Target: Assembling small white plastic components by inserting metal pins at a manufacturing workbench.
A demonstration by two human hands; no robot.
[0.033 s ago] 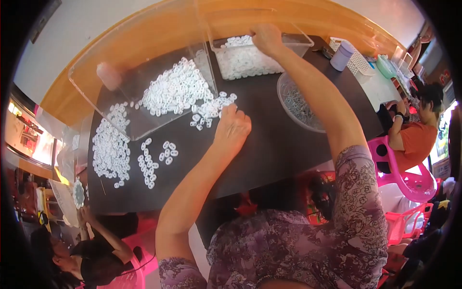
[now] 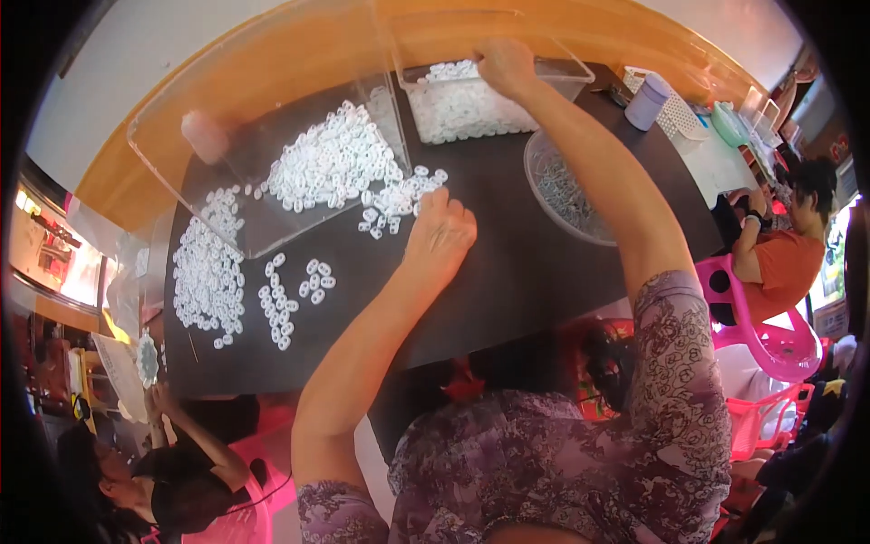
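Note:
My left hand is curled closed at the edge of a small cluster of white two-holed oval pieces; what its fingers hold, if anything, is hidden. Behind the cluster, a large heap of the same pieces spills from a clear plastic bin tipped on its side. Stretched far forward, my right hand is closed above a second clear bin filled with white pieces. I cannot make out what is in those fingers.
On the dark table lie another pile of white pieces and two small groups. A clear bowl of small metal parts stands under my right forearm. A lilac lidded container is farther right. People sit at both sides.
Both hands keep nearly the same poses and places. The whole view has shifted very slightly.

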